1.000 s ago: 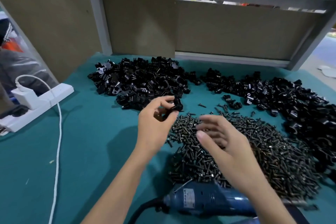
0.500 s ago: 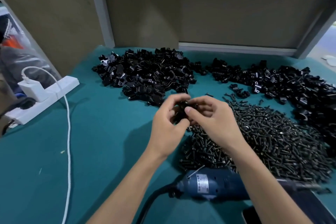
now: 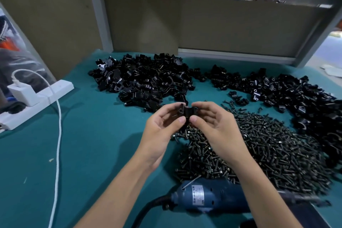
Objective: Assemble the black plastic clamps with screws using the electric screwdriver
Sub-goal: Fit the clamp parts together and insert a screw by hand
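Note:
Above the near edge of the screw pile, my left hand point(image 3: 162, 124) and my right hand point(image 3: 212, 126) pinch one black plastic clamp point(image 3: 187, 112) between thumbs and fingertips. Dark screws point(image 3: 259, 150) lie in a wide heap under and to the right of my hands. One heap of black clamps point(image 3: 146, 81) lies at the back centre, a second heap of clamps point(image 3: 296, 98) at the back right. The blue electric screwdriver point(image 3: 209, 197) lies on its side at the near edge, partly hidden by my right forearm.
The teal table mat point(image 3: 83, 144) covers the bench. A white power strip point(image 3: 37, 98) with a charger and a white cable point(image 3: 58, 144) sits at the left. Brown partition boards point(image 3: 140, 15) close the back.
My right hand left the screw pile and joined my left hand on the clamp. Both hands now hold it together, slightly closer to me.

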Demonstrator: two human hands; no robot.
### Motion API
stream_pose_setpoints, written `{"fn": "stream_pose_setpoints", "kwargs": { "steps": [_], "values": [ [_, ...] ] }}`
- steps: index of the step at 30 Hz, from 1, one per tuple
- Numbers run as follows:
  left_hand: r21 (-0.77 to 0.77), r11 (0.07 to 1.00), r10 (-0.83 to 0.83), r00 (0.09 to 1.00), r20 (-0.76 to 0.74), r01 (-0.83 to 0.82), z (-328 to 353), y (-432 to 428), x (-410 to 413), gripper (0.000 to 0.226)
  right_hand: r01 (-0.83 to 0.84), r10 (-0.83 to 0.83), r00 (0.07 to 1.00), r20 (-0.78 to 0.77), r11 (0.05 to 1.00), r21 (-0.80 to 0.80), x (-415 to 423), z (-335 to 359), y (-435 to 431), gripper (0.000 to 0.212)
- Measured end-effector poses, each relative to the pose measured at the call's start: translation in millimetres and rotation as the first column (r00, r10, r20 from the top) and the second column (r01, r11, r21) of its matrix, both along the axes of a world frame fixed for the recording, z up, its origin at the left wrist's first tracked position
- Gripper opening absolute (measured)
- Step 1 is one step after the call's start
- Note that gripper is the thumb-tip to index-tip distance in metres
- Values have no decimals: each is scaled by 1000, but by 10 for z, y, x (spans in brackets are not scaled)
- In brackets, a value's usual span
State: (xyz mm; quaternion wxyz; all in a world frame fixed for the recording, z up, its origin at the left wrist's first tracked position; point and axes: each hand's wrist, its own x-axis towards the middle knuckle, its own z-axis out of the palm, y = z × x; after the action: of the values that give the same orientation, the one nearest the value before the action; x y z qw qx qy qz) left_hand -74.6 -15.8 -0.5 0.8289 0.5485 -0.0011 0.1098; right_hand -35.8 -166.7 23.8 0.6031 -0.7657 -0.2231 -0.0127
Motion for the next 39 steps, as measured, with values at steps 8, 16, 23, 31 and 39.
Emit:
{"fn": "stream_pose_setpoints", "kwargs": {
  "steps": [8,16,23,31,39],
  "values": [
    [7,999,-43,999,-11,43,-12,-19,-8,39,18,-18,999,40,1000,-8,-5,14,-23,27],
    [-38,999,-35,999,-39,34,-32,-4,-9,29,100,-97,995,38,991,-93,8,1,-19,31],
    [-15,1000,21,991,-135,-24,-108,40,42,21,405,-319,914,250,690,-600,849,-35,-533,39],
    [211,962,180,984,-4,-175,-147,-23,51,21,542,-590,781,205,478,-692,1837,-346,-1432,34],
    [219,960,179,984,3,-175,-223,33,79,23,669,-783,608,129,419,-614,2216,-320,-1167,49]
  ]
}}
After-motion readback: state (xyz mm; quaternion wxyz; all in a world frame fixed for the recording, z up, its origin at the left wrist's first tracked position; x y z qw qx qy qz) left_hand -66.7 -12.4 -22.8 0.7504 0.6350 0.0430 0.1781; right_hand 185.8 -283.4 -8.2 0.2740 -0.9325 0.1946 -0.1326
